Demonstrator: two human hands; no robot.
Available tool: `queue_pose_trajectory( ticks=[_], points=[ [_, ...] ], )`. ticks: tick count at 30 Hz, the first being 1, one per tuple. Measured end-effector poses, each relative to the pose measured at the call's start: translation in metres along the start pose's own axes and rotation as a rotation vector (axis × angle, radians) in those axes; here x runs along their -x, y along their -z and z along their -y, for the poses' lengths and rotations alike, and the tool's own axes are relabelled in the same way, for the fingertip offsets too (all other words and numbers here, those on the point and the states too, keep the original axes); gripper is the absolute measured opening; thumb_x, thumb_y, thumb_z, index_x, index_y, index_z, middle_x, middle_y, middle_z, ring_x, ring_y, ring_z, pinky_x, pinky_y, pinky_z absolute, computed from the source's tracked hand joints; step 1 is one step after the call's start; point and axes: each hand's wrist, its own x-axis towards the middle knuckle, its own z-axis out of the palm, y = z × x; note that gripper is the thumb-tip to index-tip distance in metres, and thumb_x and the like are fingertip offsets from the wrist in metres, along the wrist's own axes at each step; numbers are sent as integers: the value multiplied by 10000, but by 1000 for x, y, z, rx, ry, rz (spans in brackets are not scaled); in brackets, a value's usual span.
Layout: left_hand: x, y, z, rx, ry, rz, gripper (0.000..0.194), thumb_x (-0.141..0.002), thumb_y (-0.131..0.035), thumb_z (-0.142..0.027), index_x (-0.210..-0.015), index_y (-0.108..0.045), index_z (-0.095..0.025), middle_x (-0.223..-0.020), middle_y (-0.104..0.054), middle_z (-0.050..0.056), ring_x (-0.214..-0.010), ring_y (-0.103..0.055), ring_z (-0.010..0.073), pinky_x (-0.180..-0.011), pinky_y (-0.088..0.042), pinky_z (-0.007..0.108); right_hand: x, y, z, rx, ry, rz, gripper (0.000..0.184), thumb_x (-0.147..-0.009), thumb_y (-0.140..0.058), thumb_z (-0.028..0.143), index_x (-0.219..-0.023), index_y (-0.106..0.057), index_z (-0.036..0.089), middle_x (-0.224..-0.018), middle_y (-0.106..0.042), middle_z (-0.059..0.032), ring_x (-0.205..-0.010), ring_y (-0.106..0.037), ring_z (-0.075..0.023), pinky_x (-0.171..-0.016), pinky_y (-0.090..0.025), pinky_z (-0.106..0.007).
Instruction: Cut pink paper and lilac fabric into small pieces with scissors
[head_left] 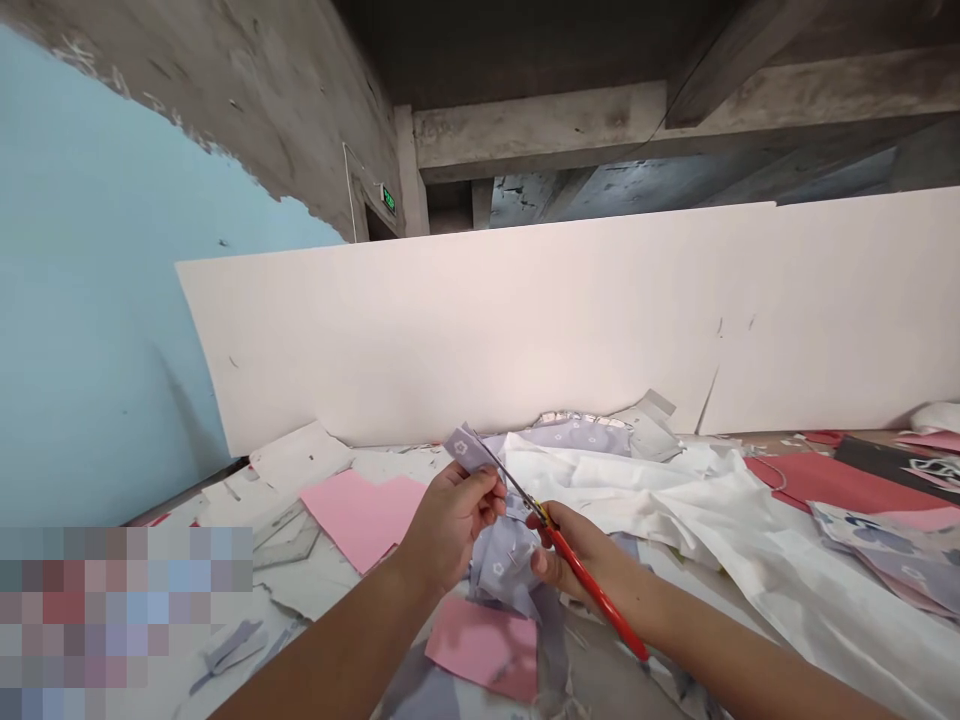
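Note:
My left hand (461, 515) pinches a small piece of lavender fabric (462, 447) printed with white flowers. In my right hand (574, 560) is a pair of scissors (596, 592) with red handles, its blades pointing up and left along the edge of that piece. Whether the blades are touching the fabric I cannot tell. Below my hands hangs or lies more lavender flowered fabric (501, 575), partly hidden by my fingers. A pink piece (486, 645) lies on the table just beneath it.
White cloth (705, 510) spreads to the right, with red sheets (817, 488) beyond it. Pink heart-like paper (364, 510) and pale scraps (300, 455) lie to the left. A tall white board (480, 335) stands across the back, beside a blue wall (105, 300).

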Motion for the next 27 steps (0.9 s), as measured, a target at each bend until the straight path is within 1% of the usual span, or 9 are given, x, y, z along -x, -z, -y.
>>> queue_pose_trajectory(
  ticks=[6, 11, 14, 17, 21, 27],
  points=[
    [2, -3, 7, -35, -24, -97, 120, -668, -565, -245, -665, -494, -149, -561, -525, -25, -471, -454, 52, -481, -324, 182, 1, -6, -4, 25, -2, -22, 335, -703, -538, 487, -803, -437, 183, -649, -335, 50, -571, -319, -99, -512, -297, -223],
    [5, -7, 10, -110, -71, -167, 123, -661, -557, -255, -658, -493, -150, -565, -530, -21, -491, -462, 63, -493, -322, 194, -1, -12, -7, 49, 13, -99, 312, -698, -558, 460, -697, -401, 190, -626, -327, 54, -565, -295, -98, -505, -277, -222],
    [7, -9, 12, -133, -70, -175, 117, -666, -549, -258, -659, -492, -156, -559, -527, -24, -494, -461, 69, -512, -333, 203, -1, -13, -6, 50, -10, -101, 297, -709, -542, 463, -722, -425, 190, -609, -345, 54, -548, -303, -98, -491, -267, -221],
    [7, -8, 13, -177, -99, -176, 112, -678, -538, -270, -668, -499, -166, -567, -530, -29, -509, -469, 76, -526, -343, 209, -1, -13, -5, 8, -37, -90, 288, -719, -527, 461, -755, -451, 185, -587, -351, 58, -525, -298, -93, -474, -254, -216],
    [7, -8, 14, -217, -132, -176, 112, -688, -534, -274, -679, -506, -165, -582, -534, -24, -523, -486, 83, -533, -355, 216, -1, -13, -5, -23, -49, -80, 295, -716, -526, 463, -692, -437, 182, -580, -343, 55, -528, -293, -92, -477, -250, -216],
    [9, -9, 13, -215, -130, -184, 123, -694, -532, -287, -686, -516, -166, -594, -544, -20, -531, -498, 88, -544, -364, 222, -2, -14, -2, -25, -60, -100, 321, -734, -487, 481, -652, -412, 180, -563, -332, 56, -521, -276, -88, -466, -239, -218]
  ],
)
